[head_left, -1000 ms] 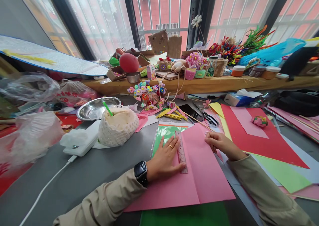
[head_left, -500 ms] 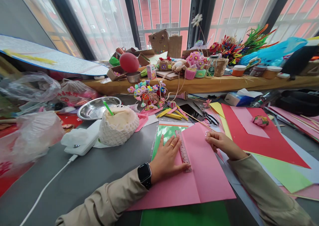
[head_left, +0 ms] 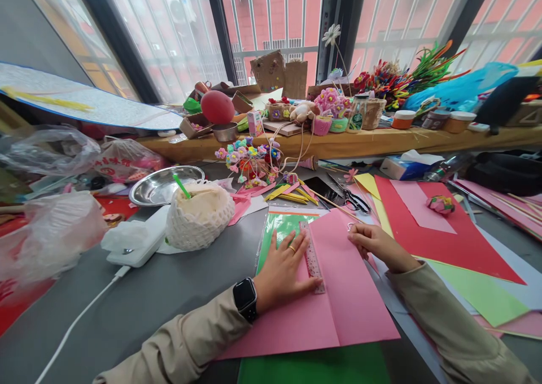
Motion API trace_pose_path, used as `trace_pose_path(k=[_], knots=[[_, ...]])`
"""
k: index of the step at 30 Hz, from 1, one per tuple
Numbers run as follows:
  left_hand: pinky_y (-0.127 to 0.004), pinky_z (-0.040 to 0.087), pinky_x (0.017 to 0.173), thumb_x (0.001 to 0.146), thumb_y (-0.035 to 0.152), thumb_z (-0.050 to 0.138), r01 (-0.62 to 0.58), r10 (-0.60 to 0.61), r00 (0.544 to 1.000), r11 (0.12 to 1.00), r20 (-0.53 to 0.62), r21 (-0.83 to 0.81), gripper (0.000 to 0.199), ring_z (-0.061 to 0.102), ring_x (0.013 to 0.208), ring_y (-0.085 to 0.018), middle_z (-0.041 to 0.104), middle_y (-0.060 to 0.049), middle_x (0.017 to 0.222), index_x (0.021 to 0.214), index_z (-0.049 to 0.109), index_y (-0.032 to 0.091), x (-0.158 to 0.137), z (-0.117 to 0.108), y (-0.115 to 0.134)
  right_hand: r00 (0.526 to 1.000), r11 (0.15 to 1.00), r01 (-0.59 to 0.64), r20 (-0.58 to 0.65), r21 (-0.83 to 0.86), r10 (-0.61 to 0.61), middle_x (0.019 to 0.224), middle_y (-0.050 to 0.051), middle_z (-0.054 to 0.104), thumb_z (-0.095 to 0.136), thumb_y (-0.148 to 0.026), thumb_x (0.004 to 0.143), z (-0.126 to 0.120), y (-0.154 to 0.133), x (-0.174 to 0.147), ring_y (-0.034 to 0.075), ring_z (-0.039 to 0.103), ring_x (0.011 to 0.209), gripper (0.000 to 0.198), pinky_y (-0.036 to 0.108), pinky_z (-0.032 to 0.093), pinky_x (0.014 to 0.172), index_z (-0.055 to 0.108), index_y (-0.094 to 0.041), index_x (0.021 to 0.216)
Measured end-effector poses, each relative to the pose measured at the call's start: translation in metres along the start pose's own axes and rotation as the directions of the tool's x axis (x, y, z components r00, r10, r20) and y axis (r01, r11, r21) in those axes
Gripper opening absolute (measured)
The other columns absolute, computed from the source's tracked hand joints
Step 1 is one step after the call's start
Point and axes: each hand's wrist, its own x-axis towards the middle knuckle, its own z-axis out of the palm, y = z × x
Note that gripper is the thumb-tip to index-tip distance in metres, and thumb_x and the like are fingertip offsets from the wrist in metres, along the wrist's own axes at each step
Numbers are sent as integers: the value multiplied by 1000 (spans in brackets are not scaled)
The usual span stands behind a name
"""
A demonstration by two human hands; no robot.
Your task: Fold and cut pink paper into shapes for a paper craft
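My left hand (head_left: 283, 268) lies flat with fingers spread on a creased sheet of pink paper (head_left: 359, 305). Its fingertips and thumb touch the left edge of a clear printed ruler (head_left: 314, 260), which lies along the paper beside the crease. At the paper's upper right edge, my right hand (head_left: 372, 243) is closed in a pinch. A small white loop (head_left: 349, 226) shows at its fingertips; what exactly the fingers hold is hidden. Under the pink sheet are a green packet (head_left: 279, 223) and a dark green sheet (head_left: 313, 367).
A coconut in white foam netting (head_left: 199, 217), a metal bowl (head_left: 146, 186) and a white box with a cable (head_left: 138, 240) stand to the left. Scissors (head_left: 358, 201) and yellow paper strips (head_left: 292, 196) lie beyond. Red card (head_left: 461, 243) lies right. Crafts crowd the wooden sill (head_left: 359, 145).
Both hands, the ruler and the pink paper keep their places. Only the whole view has shifted very slightly.
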Motion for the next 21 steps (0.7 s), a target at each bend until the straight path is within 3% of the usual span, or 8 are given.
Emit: trace_pose_path(k=[14, 21], knots=[[-54, 2, 96, 71, 66, 23, -3, 3, 1000, 1000, 7, 0, 75, 17, 121, -29, 18, -3, 136, 130, 13, 21, 0, -1, 0, 1000, 1000, 11, -8, 1, -11, 41, -7, 41, 48, -34, 69, 1, -1, -2, 7, 44, 36, 21, 19, 32, 38, 40, -18, 58], [-54, -1, 96, 70, 67, 23, 8, -8, 1000, 1000, 3, -2, 77, 16, 122, -28, 22, -6, 134, 129, 18, 18, 0, 1, 0, 1000, 1000, 5, -14, -3, -5, 40, -7, 41, 48, -34, 69, 0, 0, -2, 7, 44, 36, 21, 19, 32, 38, 40, -18, 57]])
